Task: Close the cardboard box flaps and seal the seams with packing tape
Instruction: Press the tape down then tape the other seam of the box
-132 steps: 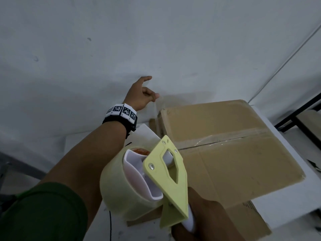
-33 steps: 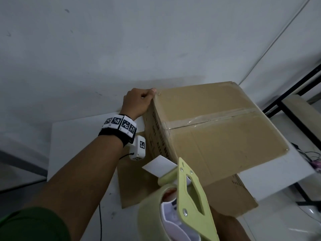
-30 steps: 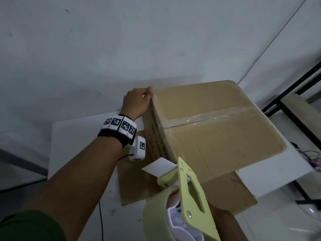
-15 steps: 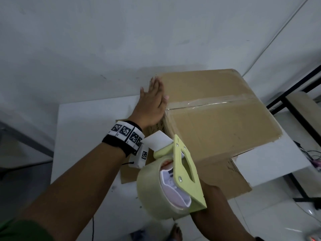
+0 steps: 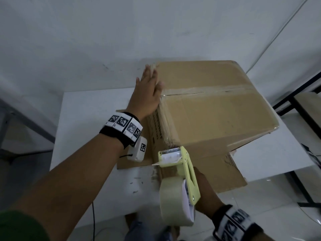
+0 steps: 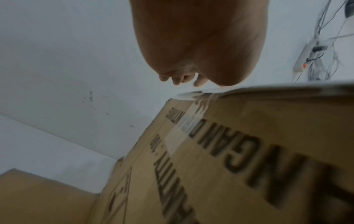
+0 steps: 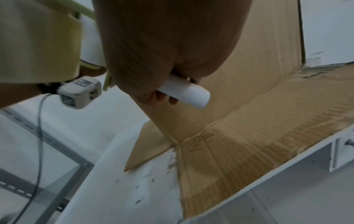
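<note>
Flattened now where it gripped before, the left hand (image 5: 148, 94) presses the box (image 5: 213, 108) edge; the right hand (image 5: 205, 190) grips the tape dispenser (image 5: 178, 178) — pull taut, straight along that seam.

The cardboard box (image 5: 213, 108) fills the table's (image 5: 90, 129) right side, against the wall (image 5: 104, 40). Bare tabletop lies open to its left; splayed flaps (image 5: 224, 173) cover the near edge.

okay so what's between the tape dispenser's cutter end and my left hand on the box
In the head view, a taped stretch of the cardboard box's upper left edge runs from the tape dispenser up to the left hand; nothing else lies between.
</note>
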